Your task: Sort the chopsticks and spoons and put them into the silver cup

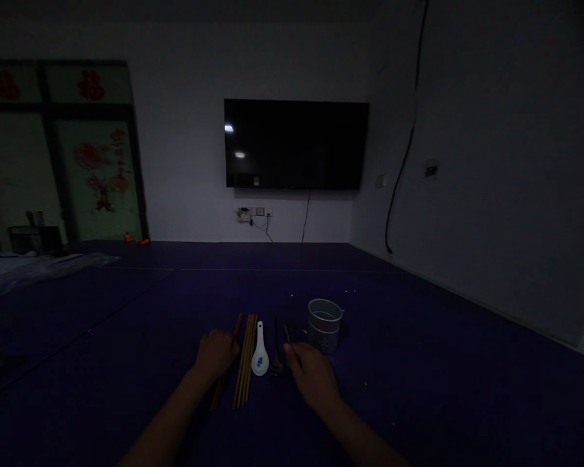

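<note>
My left hand (217, 353) is closed on chopsticks (218, 392) at the left end of a row of utensils. Right of it, several more wooden chopsticks (244, 363) lie side by side on the purple surface. A white soup spoon (259, 360) with a blue pattern in its bowl lies beside them. Then comes a dark spoon (276, 368), its handle pointing away from me. My right hand (316, 376) pinches a thin metal utensil (287, 332); its lower end is hidden by my fingers. A grey utensil holder (324, 327) with holes in its side stands just beyond my right hand.
The purple surface (175, 305) reaches to the walls, with small white bits scattered on it. Clear plastic wrap (43, 269) and a dark box (35, 239) lie at the left. A television (296, 146) hangs on the far wall; a black cable (403, 162) runs down the right wall.
</note>
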Tool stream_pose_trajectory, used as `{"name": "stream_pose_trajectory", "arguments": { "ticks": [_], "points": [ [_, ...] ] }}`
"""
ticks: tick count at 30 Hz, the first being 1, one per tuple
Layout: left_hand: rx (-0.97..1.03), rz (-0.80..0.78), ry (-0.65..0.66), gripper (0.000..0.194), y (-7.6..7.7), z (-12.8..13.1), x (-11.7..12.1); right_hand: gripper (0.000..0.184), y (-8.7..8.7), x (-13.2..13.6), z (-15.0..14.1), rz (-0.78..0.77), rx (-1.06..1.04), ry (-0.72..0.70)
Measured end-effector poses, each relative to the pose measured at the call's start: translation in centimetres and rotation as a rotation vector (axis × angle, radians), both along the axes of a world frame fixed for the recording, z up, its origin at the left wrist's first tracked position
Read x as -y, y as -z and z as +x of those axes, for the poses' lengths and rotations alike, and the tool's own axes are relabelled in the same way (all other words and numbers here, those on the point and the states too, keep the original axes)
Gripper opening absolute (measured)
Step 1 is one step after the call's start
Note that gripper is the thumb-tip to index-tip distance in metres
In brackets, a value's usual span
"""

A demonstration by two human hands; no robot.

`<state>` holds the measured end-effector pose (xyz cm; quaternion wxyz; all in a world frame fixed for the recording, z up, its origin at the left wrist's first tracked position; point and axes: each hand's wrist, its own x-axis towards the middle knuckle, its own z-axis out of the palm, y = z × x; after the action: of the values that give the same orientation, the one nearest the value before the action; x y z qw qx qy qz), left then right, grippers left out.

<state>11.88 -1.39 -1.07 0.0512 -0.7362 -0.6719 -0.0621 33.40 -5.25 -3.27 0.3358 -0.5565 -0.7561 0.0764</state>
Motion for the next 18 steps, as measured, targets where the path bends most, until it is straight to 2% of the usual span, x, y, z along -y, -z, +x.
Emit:
{"name": "stream_pose_trajectory", "arguments": {
  "ticks": [6,10,14,18],
  "points": [
    [0.063,0.029,0.019,0.033,-0.4,-0.2,-0.3,0.051,0.0,0.0,0.0,0.012,-0.047,0.000],
    [0.134,0.054,0.075,0.034,-1.0,0.3,-0.1,0.045,-0.2,0.4,-0.2,0.086,-0.146,-0.012],
    [0.226,0.110,0.158,0.032,-1.8,1.6,1.2,0.045,-0.7,0.8,-0.5,0.150,-0.297,-0.084],
    [0.268,0.164,0.282,0.029,-2.3,3.5,3.1,0.053,-1.0,0.5,-1.1,0.052,-0.488,-0.180]
  ]
}}
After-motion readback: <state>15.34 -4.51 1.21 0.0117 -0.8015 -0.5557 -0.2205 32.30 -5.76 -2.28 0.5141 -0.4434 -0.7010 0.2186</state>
